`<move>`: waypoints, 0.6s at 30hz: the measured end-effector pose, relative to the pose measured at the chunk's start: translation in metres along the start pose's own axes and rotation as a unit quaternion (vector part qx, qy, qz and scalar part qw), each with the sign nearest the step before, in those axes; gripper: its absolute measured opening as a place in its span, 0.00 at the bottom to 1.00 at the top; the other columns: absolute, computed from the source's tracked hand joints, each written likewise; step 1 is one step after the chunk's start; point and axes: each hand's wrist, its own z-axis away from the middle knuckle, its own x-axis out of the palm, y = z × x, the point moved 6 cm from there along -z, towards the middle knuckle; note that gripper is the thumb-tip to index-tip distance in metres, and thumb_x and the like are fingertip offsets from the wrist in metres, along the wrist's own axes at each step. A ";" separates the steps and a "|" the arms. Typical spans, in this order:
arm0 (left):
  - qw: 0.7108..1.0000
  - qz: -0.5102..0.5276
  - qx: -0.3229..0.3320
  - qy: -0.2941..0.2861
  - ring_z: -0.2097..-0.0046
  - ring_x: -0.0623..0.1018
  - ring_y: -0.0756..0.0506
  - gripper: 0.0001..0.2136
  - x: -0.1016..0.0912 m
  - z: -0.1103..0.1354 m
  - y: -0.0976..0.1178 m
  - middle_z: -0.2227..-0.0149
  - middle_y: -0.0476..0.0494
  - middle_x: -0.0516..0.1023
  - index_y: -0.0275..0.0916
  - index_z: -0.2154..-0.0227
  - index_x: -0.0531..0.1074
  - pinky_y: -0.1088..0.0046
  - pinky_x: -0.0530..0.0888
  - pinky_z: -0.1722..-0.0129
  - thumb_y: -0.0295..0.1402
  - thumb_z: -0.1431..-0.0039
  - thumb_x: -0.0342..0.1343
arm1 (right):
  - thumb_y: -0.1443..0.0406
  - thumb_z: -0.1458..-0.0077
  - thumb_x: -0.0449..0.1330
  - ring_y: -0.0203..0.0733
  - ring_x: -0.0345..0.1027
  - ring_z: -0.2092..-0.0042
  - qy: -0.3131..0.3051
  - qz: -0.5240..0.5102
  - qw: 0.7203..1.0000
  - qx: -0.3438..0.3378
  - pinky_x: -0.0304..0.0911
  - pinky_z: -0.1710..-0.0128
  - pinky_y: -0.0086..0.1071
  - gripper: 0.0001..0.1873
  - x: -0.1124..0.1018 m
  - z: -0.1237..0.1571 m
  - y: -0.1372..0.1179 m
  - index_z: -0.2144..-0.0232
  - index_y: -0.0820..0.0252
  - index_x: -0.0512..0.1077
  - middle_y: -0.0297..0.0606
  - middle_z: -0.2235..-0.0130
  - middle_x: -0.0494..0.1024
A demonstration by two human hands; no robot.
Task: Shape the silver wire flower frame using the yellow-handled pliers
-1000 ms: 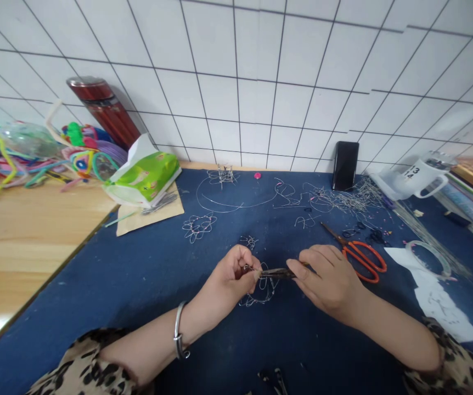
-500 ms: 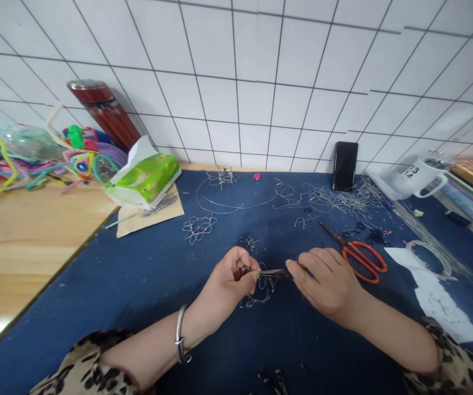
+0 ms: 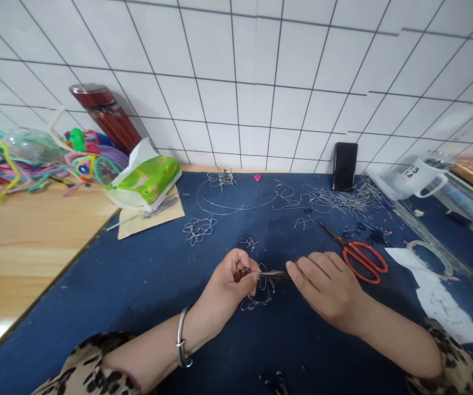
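My left hand (image 3: 232,282) pinches a thin wire piece bent into loops; the wire ring (image 3: 266,299) with small pink beads hangs or lies just below the fingertips. My right hand (image 3: 329,285) is wrapped round a pair of pliers (image 3: 274,274), whose dark jaws point left and meet the wire at my left fingertips. The pliers' handles are hidden in the palm. Beyond my hands lie a small bundle of twisted wire (image 3: 249,243) and a flower-shaped beaded wire ring (image 3: 199,229).
Orange-handled scissors (image 3: 364,260) lie to the right, near white paper (image 3: 446,302) and a clear coil (image 3: 429,259). Along the wall stand a phone (image 3: 344,166), a white mug (image 3: 421,174), a tissue pack (image 3: 148,181) and a red flask (image 3: 107,118). Wire scraps (image 3: 339,198) are tangled at the back.
The pliers in my right hand have turned slightly, their jaws showing at a different angle. Otherwise my hands and the wire stay nearly in place; the view has shifted a little.
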 end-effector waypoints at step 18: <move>1.000 -0.005 0.006 0.005 0.75 0.65 0.55 0.10 0.000 0.000 0.000 0.70 0.53 0.67 0.40 0.71 0.56 0.77 0.64 0.74 0.22 0.45 0.52 | 0.73 0.45 0.52 0.44 0.61 0.61 -0.003 -0.018 1.000 -0.004 0.56 0.65 0.39 0.13 -0.002 -0.004 0.001 0.56 0.68 0.68 0.42 0.64 0.72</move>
